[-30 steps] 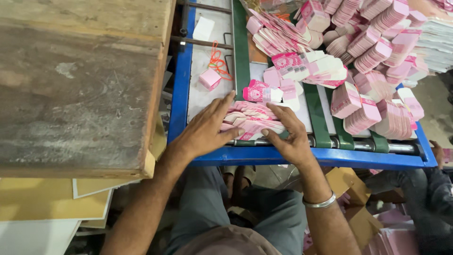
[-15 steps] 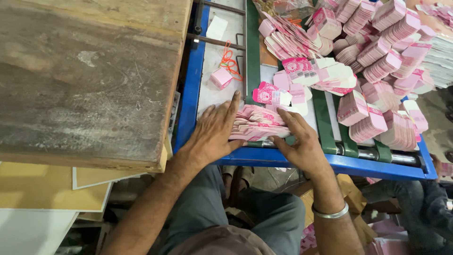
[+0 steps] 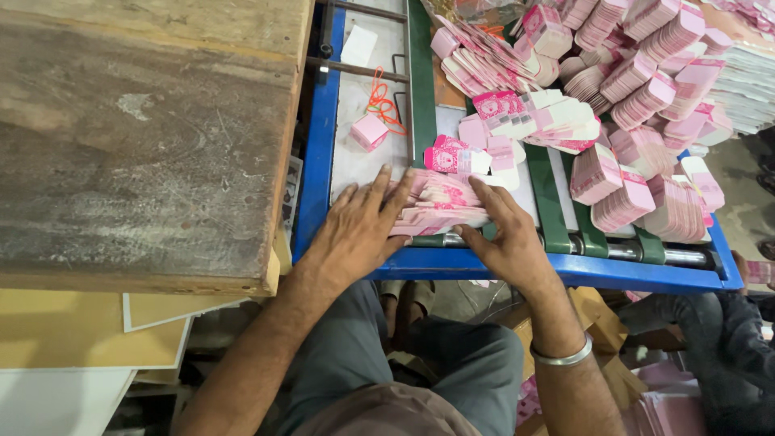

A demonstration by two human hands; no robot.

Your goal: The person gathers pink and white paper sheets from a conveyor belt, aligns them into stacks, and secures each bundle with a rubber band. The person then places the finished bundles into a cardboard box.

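Pink cartons sit fanned at the conveyor's near edge, squeezed between my left hand and right hand, fingers flat, gripping nothing else. I judge gathering barely begun: many bundles wait far right.

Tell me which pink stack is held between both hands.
The fanned pink stack at the blue frame's near edge: the left hand and right hand press it from both sides. The other stacks lie untouched farther back.

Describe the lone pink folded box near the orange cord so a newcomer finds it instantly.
Start at the blue frame beside the wooden tabletop. On the pale panel just inside it lies an orange cord, and the small pink box sits against that cord. Unlike the flat pink cartons stacked to the right, it is folded up and alone.
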